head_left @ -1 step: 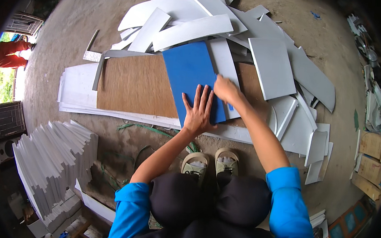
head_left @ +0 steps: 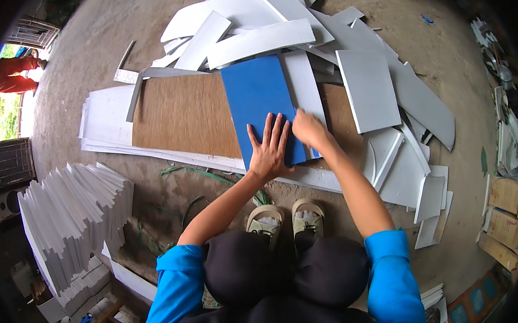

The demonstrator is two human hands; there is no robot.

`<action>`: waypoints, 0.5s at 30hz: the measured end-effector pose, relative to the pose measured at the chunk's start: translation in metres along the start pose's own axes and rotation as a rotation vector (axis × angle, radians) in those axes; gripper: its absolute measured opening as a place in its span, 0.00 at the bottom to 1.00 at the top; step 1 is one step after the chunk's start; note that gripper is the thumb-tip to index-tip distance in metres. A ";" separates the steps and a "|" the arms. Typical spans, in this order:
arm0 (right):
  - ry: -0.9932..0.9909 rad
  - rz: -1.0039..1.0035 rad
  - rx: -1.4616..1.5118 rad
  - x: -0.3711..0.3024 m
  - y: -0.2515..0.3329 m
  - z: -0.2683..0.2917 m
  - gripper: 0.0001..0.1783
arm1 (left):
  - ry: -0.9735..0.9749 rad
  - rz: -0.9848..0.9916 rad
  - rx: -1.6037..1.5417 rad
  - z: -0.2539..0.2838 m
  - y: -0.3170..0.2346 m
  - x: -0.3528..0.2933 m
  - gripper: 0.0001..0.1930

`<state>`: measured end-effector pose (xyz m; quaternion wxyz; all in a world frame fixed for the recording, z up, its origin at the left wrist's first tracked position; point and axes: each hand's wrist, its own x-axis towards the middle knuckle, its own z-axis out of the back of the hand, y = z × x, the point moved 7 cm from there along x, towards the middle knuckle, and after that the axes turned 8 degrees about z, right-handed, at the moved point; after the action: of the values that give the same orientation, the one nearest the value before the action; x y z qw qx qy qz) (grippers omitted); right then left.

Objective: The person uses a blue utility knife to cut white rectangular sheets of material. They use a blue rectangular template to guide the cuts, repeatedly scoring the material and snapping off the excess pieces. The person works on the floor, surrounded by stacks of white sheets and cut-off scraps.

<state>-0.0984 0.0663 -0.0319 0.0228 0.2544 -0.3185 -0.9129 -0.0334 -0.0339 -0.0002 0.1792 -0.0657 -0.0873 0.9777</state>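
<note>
A flat blue rectangular board [head_left: 255, 86] lies at a slant across a brown wooden panel [head_left: 178, 114] on a low stack of white sheets. My left hand [head_left: 269, 150] presses flat on the blue board's lower part, fingers spread. Along the board's right edge, my right hand [head_left: 309, 131] is closed in a fist; whatever it grips is hidden by the fingers. Beneath that fist lies a white strip of board [head_left: 303, 83], partly covered by the blue one. A small blue patch [head_left: 315, 153] shows just below the right hand; I cannot tell what it is.
Loose white board pieces [head_left: 261, 41] are heaped behind the panel and to its right. A tall row of white strips [head_left: 74, 220] stands at lower left. Cardboard boxes [head_left: 505, 211] line the right side. Through the far-left doorway, a person's red trousers [head_left: 14, 75] show.
My right hand has slid slightly toward me along the blue board's right edge. The left hand stays in place on the board.
</note>
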 end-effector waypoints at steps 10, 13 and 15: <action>-0.052 0.010 -0.037 -0.136 -0.031 -0.047 0.15 | -0.069 -0.005 0.067 -0.002 -0.004 -0.004 0.62; -0.060 0.035 -0.090 -0.136 -0.035 -0.035 0.14 | -0.043 -0.008 0.071 0.003 -0.007 -0.002 0.60; -0.069 0.082 -0.153 -0.139 -0.039 -0.016 0.13 | -0.066 -0.014 -0.010 0.010 -0.004 -0.002 0.55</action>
<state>0.0347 0.1167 -0.0035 0.0683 0.2069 -0.2584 -0.9411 -0.0318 -0.0322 0.0102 0.1825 -0.0336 -0.0986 0.9777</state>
